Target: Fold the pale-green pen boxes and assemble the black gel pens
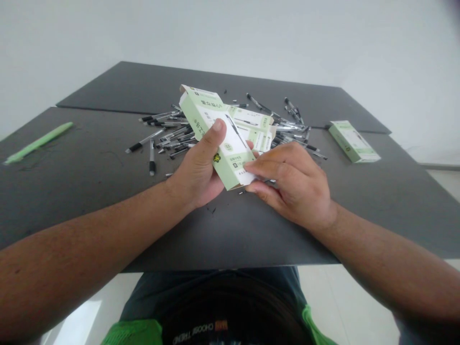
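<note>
A green and white cardboard pen box [230,139] is held tilted above the table, its far end flap standing up. My left hand [203,167] wraps round its left side, with the thumb lying on the printed face. At the near end, my right hand [294,182] pinches the box's edge between thumb and fingers. Behind the held box lie more green and white boxes [253,117], partly hidden by it. Many black and clear pens [176,134] are heaped loosely round them.
A closed pen box [354,141] lies at the right of the dark table [251,235]. Far left is a long light-green object [39,143], perhaps a cutter. A few stray pens [293,110] lie towards the back. The table's near edge is just before my lap.
</note>
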{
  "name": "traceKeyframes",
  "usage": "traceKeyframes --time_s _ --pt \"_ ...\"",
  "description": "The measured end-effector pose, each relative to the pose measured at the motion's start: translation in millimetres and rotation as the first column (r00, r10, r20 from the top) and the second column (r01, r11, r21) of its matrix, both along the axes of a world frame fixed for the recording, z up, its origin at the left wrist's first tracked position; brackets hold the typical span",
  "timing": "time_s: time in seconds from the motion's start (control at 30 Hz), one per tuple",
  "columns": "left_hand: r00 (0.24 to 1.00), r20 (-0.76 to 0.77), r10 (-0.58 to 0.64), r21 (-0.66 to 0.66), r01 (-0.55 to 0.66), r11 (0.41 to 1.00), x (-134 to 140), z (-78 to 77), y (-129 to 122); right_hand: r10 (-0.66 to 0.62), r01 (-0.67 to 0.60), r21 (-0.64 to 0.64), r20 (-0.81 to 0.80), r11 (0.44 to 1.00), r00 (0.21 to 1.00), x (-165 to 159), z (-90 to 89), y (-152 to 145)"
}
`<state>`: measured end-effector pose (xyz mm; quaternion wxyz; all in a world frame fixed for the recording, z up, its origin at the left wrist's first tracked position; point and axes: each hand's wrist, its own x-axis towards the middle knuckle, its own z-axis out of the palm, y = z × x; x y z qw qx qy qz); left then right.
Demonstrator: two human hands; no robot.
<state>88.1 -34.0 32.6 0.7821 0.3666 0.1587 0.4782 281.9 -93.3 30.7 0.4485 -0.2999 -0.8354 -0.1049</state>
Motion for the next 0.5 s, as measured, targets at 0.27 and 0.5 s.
traceKeyframes --time_s 0.27,0.5 --pt "0.996 0.05 -0.07 0.062 0.067 0.996 0.3 -1.8 0.3 0.004 -0.004 -0.01 0.009 1.0 1.0 -0.2 1.2 -1.1" --pt "1.0 0.021 0.003 -0.009 -0.003 1.0 -5.7 1.6 9.5 -0.013 0.012 -0.019 -0.061 1.0 0.998 8.7 -2.3 10.9"
